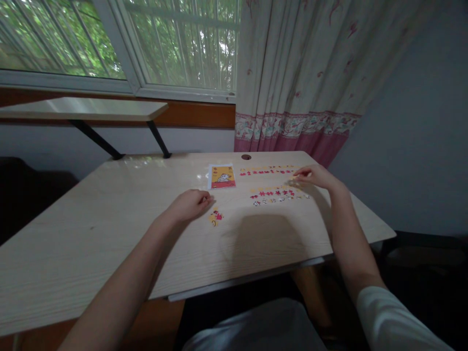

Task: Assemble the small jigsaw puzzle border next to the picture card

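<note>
My right hand is over the right side of the table, its fingertips pinched on what looks like a small yellow jigsaw puzzle piece. Below and left of it lie rows of puzzle pieces, among them a red row and a white-and-dark row. Farther back runs another red row. My left hand rests near the table's middle with curled fingers; whatever they hold is hidden. Just right of and below it sits a small loose pile of yellow and red pieces. A picture card showing a white animal on orange and red lies beyond my left hand.
The pale wooden table has a round cable hole at its back edge. A raised shelf on black supports stands at the back left. Behind are a barred window and a patterned curtain.
</note>
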A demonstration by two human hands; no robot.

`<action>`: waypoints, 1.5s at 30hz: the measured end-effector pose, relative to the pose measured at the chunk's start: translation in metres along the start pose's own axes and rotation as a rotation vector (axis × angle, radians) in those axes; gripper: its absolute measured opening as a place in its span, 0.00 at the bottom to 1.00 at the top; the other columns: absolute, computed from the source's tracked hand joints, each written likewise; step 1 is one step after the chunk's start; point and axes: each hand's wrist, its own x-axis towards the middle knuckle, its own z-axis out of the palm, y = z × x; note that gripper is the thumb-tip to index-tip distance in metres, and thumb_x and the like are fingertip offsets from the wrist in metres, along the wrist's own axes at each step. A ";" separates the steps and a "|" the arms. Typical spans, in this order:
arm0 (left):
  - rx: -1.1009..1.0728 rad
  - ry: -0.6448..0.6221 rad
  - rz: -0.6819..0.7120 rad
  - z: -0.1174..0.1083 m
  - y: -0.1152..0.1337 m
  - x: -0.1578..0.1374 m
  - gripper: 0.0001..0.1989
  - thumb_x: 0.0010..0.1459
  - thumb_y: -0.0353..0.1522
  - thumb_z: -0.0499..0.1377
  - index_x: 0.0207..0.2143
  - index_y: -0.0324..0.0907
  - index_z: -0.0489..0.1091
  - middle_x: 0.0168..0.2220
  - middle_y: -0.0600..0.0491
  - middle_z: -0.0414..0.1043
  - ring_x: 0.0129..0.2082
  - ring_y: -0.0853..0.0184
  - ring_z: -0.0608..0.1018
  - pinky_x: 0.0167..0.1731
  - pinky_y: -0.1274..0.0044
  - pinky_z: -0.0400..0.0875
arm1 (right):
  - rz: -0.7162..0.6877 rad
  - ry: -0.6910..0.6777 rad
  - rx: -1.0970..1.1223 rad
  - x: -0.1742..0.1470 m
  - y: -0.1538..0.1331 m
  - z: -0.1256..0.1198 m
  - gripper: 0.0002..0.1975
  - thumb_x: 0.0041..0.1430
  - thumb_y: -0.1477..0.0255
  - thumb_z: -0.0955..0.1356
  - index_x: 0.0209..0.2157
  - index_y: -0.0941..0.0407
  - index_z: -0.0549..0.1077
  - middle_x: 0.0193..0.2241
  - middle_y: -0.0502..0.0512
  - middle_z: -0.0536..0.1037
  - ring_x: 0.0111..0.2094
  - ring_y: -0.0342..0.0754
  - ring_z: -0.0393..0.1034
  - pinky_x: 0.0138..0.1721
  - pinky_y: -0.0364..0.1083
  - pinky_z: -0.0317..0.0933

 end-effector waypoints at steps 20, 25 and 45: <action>-0.259 -0.252 0.067 -0.004 -0.013 -0.006 0.09 0.50 0.36 0.57 0.22 0.40 0.68 0.20 0.57 0.64 0.21 0.72 0.64 0.23 0.80 0.54 | 0.353 -0.161 -0.015 -0.005 0.072 0.002 0.10 0.42 0.65 0.75 0.24 0.58 0.79 0.24 0.56 0.79 0.24 0.45 0.69 0.27 0.44 0.61; -0.310 -0.291 0.118 0.001 -0.005 -0.007 0.09 0.45 0.36 0.63 0.26 0.40 0.69 0.22 0.58 0.63 0.22 0.72 0.64 0.23 0.81 0.54 | 0.200 -0.010 -0.083 0.007 0.026 0.011 0.10 0.51 0.66 0.70 0.32 0.58 0.80 0.28 0.57 0.80 0.28 0.46 0.71 0.29 0.43 0.60; -0.426 -0.311 0.212 0.015 0.002 -0.004 0.04 0.46 0.30 0.59 0.26 0.40 0.67 0.26 0.57 0.64 0.26 0.70 0.65 0.28 0.80 0.58 | -0.801 -0.061 -0.057 -0.009 -0.137 0.121 0.09 0.61 0.74 0.64 0.35 0.55 0.78 0.30 0.53 0.80 0.33 0.44 0.71 0.39 0.45 0.57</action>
